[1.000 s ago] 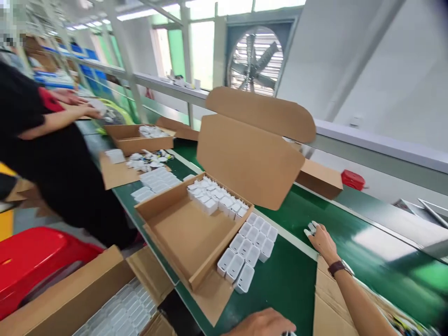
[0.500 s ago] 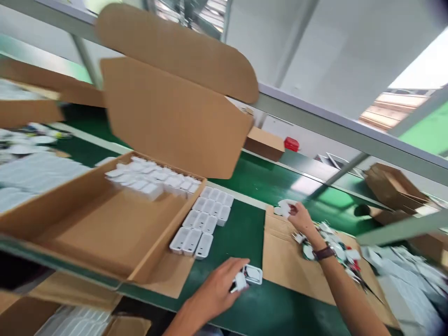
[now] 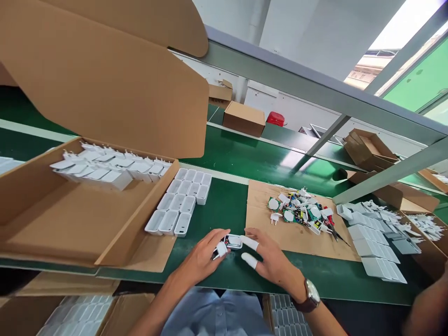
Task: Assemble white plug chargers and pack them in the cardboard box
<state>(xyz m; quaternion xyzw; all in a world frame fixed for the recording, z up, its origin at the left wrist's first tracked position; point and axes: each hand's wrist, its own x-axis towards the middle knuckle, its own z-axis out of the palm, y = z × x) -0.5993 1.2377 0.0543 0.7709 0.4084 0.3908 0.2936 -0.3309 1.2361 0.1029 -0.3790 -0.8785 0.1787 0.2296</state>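
My left hand grips a small white charger case, with coloured electronic parts showing inside it. A white plug piece sits beside the case at my left fingertips. Just to the right is my right hand, its thumb and forefinger in white finger covers and spread apart. Its forefinger is close to the case's end; whether they touch I cannot tell. Rows of empty white cases stand on the green bench left of my hands.
An open cardboard box at left holds white plug adapters. Circuit boards and scissors lie on a cardboard sheet. White covers are stacked at right. A blurred person's arm shows at the right edge.
My right hand has come back from the far side of the cardboard sheet to beside the case. My left hand keeps hold of the case. The view has levelled and turned right.
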